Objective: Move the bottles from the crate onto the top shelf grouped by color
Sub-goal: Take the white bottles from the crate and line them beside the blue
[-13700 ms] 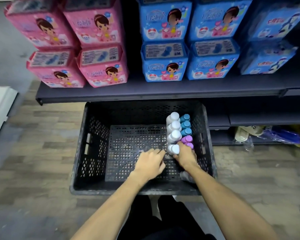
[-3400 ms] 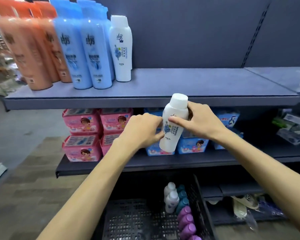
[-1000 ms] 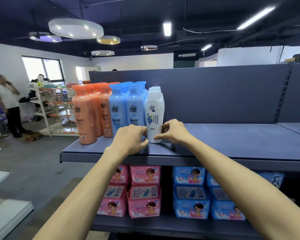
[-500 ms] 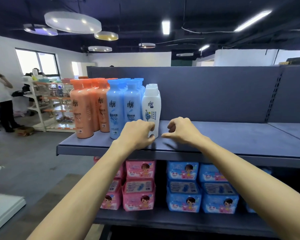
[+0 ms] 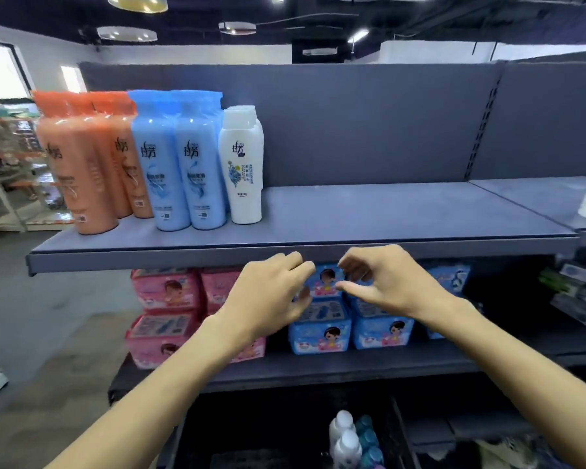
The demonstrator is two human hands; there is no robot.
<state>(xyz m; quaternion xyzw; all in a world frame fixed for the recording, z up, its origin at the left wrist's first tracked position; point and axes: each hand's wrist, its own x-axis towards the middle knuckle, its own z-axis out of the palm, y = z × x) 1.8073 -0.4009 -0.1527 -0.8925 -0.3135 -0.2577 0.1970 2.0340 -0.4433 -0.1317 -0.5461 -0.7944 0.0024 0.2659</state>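
While left hand (image 5: 268, 296) and right hand (image 5: 394, 286) hold nothing, fingers loosely curled, the crate (image 5: 403, 434) lies mostly cropped.

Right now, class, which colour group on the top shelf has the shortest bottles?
The white bottles, at the row's right end; their caps sit lower than those of the blue bottles and orange bottles.

The left hand (image 5: 268, 296) and right hand (image 5: 389, 282) have released the white plastic bottle (image 5: 242, 170) on the grey top shelf (image 5: 369, 211) and dropped below its edge
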